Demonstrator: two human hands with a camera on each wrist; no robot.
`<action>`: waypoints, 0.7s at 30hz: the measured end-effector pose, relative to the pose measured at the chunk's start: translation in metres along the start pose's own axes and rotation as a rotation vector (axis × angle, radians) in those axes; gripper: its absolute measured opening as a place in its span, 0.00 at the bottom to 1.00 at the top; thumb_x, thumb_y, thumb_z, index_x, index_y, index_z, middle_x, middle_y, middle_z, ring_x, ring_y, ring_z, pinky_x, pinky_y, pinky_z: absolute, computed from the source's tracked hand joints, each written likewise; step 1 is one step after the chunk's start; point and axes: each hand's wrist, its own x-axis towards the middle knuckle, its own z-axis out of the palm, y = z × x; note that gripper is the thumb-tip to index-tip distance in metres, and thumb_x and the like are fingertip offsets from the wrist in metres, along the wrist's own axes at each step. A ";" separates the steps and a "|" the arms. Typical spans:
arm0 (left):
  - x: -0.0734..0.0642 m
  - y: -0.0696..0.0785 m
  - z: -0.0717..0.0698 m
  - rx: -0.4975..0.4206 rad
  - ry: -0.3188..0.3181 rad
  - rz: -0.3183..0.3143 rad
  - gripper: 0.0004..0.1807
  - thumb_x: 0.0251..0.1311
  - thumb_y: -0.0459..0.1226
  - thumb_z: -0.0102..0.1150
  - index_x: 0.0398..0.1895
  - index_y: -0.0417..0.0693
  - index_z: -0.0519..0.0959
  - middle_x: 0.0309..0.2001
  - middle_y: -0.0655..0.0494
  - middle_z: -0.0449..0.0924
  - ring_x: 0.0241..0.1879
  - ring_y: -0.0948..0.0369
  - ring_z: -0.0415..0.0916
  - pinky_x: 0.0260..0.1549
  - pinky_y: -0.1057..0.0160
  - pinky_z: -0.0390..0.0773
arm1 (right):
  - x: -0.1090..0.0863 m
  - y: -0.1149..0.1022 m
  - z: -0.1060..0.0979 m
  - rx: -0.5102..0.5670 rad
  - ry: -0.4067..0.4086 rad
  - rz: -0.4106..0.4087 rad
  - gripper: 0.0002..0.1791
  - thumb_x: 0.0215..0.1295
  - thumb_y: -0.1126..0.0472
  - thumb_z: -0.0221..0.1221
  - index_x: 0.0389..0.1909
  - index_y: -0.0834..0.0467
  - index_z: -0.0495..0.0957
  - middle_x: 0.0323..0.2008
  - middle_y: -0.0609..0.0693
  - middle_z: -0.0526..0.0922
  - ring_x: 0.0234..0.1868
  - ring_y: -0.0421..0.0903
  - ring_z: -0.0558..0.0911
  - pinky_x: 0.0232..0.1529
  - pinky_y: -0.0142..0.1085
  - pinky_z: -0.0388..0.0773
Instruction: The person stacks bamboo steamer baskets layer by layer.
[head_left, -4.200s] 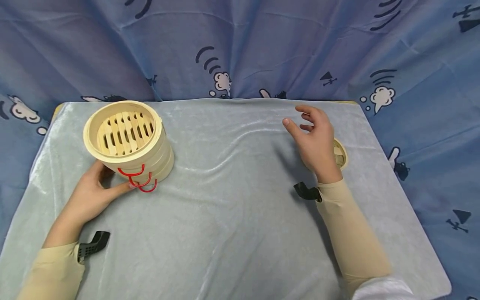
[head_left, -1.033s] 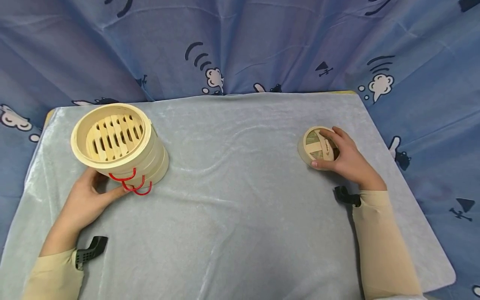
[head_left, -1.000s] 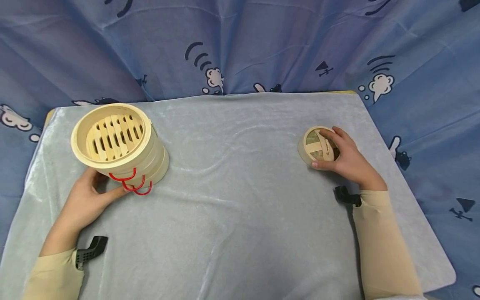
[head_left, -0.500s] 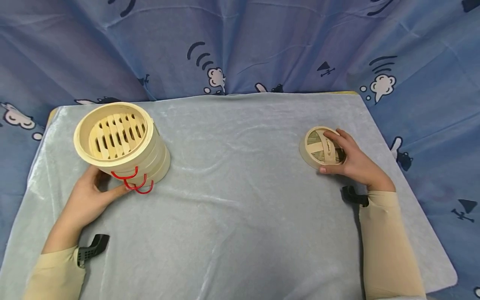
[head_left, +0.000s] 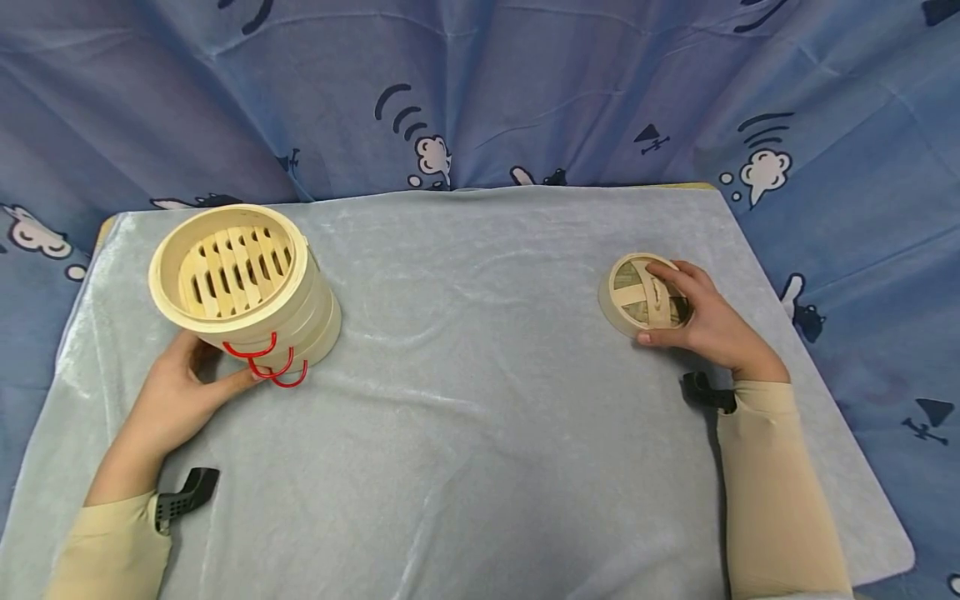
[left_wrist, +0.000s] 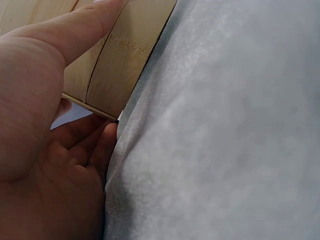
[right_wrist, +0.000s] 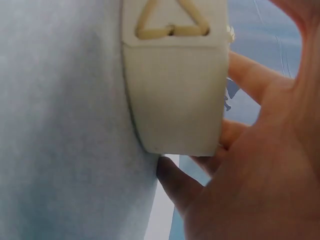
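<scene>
At the left of the head view stands a stacked bamboo steamer (head_left: 303, 321), its top uncovered so the slatted floor shows. Red cord loops hang on its front side. My left hand (head_left: 176, 396) grips the stack low down, thumb along the front and fingers round the left; in the left wrist view the fingertips meet the base (left_wrist: 107, 90). On the right, my right hand (head_left: 716, 327) holds a small round bamboo lid (head_left: 628, 296) with a woven top and strap handle. The thumb is at its front edge, other fingers at its far right. The lid's stitched side (right_wrist: 175, 95) fills the right wrist view.
A grey velvety cloth (head_left: 465, 375) covers the table, with a few wrinkles. Behind it hangs a blue patterned curtain (head_left: 510, 92), which also runs down the right side. A black wrist mount (head_left: 187, 496) juts from each sleeve.
Over four seconds ago the right hand was raised, partly hiding the lid; it has since come down onto it. In the last second its grip shifted slightly right. The left hand stays put.
</scene>
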 end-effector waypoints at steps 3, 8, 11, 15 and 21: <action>0.000 0.001 0.000 0.007 0.000 -0.008 0.41 0.47 0.34 0.79 0.66 0.56 0.70 0.55 0.63 0.72 0.56 0.70 0.66 0.52 0.79 0.60 | 0.000 0.000 0.001 -0.005 0.028 -0.011 0.61 0.40 0.43 0.80 0.76 0.32 0.54 0.78 0.51 0.41 0.74 0.64 0.48 0.64 0.72 0.48; -0.001 0.001 0.000 0.014 0.001 -0.012 0.41 0.47 0.34 0.79 0.66 0.55 0.70 0.55 0.64 0.72 0.55 0.71 0.66 0.52 0.79 0.60 | 0.000 -0.003 0.002 -0.016 0.062 -0.014 0.60 0.39 0.41 0.80 0.75 0.32 0.57 0.78 0.50 0.44 0.73 0.64 0.51 0.64 0.70 0.50; -0.001 0.001 0.000 0.014 0.001 -0.014 0.42 0.47 0.35 0.79 0.66 0.58 0.69 0.55 0.63 0.72 0.55 0.70 0.66 0.52 0.79 0.60 | 0.001 -0.006 0.004 -0.011 0.078 -0.015 0.59 0.39 0.41 0.80 0.74 0.31 0.58 0.78 0.49 0.44 0.73 0.63 0.52 0.64 0.70 0.50; -0.002 0.003 0.000 0.016 -0.005 -0.018 0.42 0.48 0.37 0.79 0.67 0.61 0.69 0.57 0.62 0.72 0.57 0.71 0.66 0.53 0.79 0.60 | 0.003 -0.011 0.007 -0.004 0.103 -0.044 0.59 0.38 0.41 0.80 0.74 0.31 0.59 0.77 0.48 0.47 0.73 0.61 0.53 0.65 0.68 0.51; -0.001 0.003 -0.001 0.015 -0.005 -0.017 0.42 0.49 0.39 0.78 0.68 0.63 0.68 0.57 0.60 0.72 0.56 0.70 0.66 0.53 0.78 0.60 | 0.012 -0.025 0.012 0.011 0.120 -0.147 0.57 0.39 0.44 0.81 0.73 0.32 0.62 0.75 0.46 0.52 0.71 0.57 0.57 0.64 0.65 0.55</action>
